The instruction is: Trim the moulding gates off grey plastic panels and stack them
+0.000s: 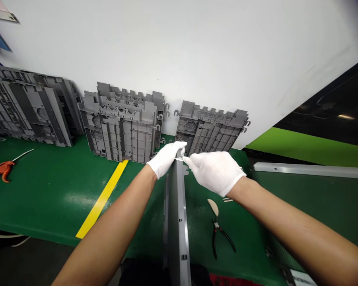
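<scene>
A grey plastic panel (176, 214) stands on its edge on the green workbench, its narrow side towards me. My left hand (168, 157), in a white glove, is closed around the panel's far upper corner. Just to the right, my right hand (213, 169), also gloved, is closed with its fingertips at the same corner. From those fingertips a thin, pale, blade-like tool (179, 159) reaches across the panel's edge; the fingers hide the rest of it. Black-handled cutting pliers (217, 226) and a half-round cream-coloured piece (213, 207) lie on the bench to the right of the panel.
Grey moulded panels lean against the white wall (173, 47) in a left stack (30, 107), a middle stack (122, 131) and on the right (211, 129). An orange air gun (1, 171) lies left. Yellow tape (103, 198) crosses the workbench (53, 190). A conveyor belt (310, 194) is right.
</scene>
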A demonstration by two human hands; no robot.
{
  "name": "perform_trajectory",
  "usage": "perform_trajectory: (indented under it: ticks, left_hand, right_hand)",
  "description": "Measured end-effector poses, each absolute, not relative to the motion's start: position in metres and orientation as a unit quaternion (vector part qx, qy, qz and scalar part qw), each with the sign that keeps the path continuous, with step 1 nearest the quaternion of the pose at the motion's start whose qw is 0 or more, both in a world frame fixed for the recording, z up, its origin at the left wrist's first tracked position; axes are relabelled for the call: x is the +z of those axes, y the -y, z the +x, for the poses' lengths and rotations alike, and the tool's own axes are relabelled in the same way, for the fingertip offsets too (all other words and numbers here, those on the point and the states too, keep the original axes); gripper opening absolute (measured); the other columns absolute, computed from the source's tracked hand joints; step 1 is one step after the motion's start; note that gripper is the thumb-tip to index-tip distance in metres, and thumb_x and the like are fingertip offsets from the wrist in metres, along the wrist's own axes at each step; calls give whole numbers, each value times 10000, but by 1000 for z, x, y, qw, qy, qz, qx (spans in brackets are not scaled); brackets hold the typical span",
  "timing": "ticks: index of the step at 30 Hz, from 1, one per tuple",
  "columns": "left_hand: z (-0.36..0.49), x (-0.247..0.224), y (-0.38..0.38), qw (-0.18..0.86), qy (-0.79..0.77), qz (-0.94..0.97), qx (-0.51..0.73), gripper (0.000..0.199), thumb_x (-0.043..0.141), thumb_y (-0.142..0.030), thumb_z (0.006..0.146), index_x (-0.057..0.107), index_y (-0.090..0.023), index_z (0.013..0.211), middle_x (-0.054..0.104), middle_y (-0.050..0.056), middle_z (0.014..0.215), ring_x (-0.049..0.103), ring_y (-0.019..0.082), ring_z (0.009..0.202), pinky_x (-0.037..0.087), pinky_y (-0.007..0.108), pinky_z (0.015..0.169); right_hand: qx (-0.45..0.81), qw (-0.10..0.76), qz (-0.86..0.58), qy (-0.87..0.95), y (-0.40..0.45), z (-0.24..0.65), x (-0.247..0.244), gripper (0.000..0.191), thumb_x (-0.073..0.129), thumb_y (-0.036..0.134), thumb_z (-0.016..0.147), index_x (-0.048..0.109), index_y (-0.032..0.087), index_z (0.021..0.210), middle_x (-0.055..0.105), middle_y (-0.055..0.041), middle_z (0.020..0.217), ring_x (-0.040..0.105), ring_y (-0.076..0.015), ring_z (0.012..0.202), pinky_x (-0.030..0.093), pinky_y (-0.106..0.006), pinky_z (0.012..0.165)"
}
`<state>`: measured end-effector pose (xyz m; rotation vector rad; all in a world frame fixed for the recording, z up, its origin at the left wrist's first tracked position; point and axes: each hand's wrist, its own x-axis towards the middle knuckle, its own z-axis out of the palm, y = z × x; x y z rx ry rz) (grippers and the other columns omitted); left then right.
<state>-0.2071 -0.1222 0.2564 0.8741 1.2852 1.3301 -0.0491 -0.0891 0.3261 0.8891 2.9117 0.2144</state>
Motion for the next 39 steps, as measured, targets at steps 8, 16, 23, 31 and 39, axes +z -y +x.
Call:
perform_trajectory:
  ticks: [8, 16, 23, 31, 39]
  left_hand:
    - [-210, 248, 118, 550, -519, 343, 557, 398, 577, -515, 810, 473, -189, 606, 447, -14, 615, 373, 115, 543, 317, 274, 539]
    - [-208, 249, 118, 559, -504, 332, 568, 379, 595, -482, 811, 473, -186, 609, 431, -16, 608, 357, 102, 524, 330, 258, 517]
    - [-206, 251, 119, 563, -505, 327, 567, 388, 601, -504, 807, 484, -187, 615, 451, -17, 600, 371, 102, 513, 354, 261, 520]
    - [-209, 249, 118, 550, -515, 342, 562, 397, 585, -498, 816, 471, -191, 593, 437, -11, 600, 372, 116, 535, 343, 274, 534]
    - [-209, 257, 137, 502, -487, 432, 569, 308, 591, -490, 848, 639, -186, 838, 586, 33, 840, 537, 161, 792, 451, 299, 760]
  right_hand:
    - [83, 59, 289, -952, 95, -46, 328, 619, 184, 539, 997, 661, 190, 814, 679, -93, 676, 642, -206, 604, 376, -293, 566]
    - [100, 49, 276, -955, 96, -45, 328, 615, 167, 518, 1004, 647, 197, 792, 670, -83, 657, 633, -202, 577, 331, -290, 530]
    - [73, 52, 271, -958, 91, -44, 327, 613, 169, 531, 1000, 639, 203, 781, 668, -77, 659, 626, -211, 578, 351, -301, 569]
    - [53, 47, 226, -972, 93, -38, 323, 628, 164, 559, 996, 637, 208, 778, 644, -65, 641, 575, -189, 549, 302, -297, 559]
    - [-137, -143, 297, -934, 85, -18, 329, 498, 230, 505, 1016, 578, 223, 799, 595, -4, 686, 507, -135, 589, 353, -272, 592]
